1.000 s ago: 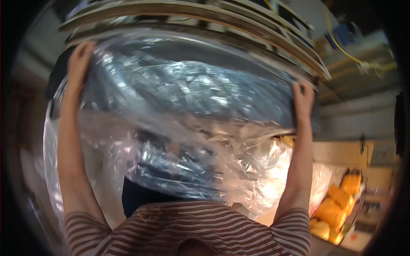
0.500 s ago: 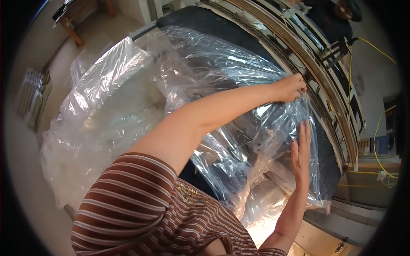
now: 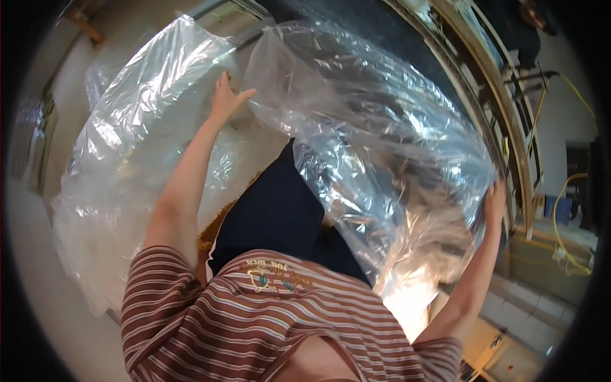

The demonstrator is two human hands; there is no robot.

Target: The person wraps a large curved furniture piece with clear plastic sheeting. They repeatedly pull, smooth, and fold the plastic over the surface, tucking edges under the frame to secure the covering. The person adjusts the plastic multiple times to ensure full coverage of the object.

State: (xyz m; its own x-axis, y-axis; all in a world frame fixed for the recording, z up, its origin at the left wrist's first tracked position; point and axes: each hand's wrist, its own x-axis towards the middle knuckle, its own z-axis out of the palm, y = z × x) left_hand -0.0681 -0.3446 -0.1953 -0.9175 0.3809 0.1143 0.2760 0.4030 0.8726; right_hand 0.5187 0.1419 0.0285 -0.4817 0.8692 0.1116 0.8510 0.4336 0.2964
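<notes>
A large sheet of clear plastic film point(image 3: 394, 121) lies crumpled over a dark surface in front of me, and more of it hangs down on my left. My left hand point(image 3: 230, 100) is over the hanging part, thumb and fingers spread, with nothing gripped. At the right end of the film my right hand point(image 3: 495, 202) lies against it, fingers stretched out along its edge by the rail. Glare and folds hide exactly where the film's edges run.
A dark covered surface point(image 3: 356, 25) curves along the far side, bordered by a long wooden rail point(image 3: 509, 111). Beyond the rail are a person point(image 3: 519, 38) in dark clothing and a yellow cable point(image 3: 555, 213). A light wooden cabinet point(image 3: 503, 360) stands at the lower right.
My left hand has left the film near the rail and swung far left, its fingers now spread. My right hand has shifted right and slightly outward along the film.
</notes>
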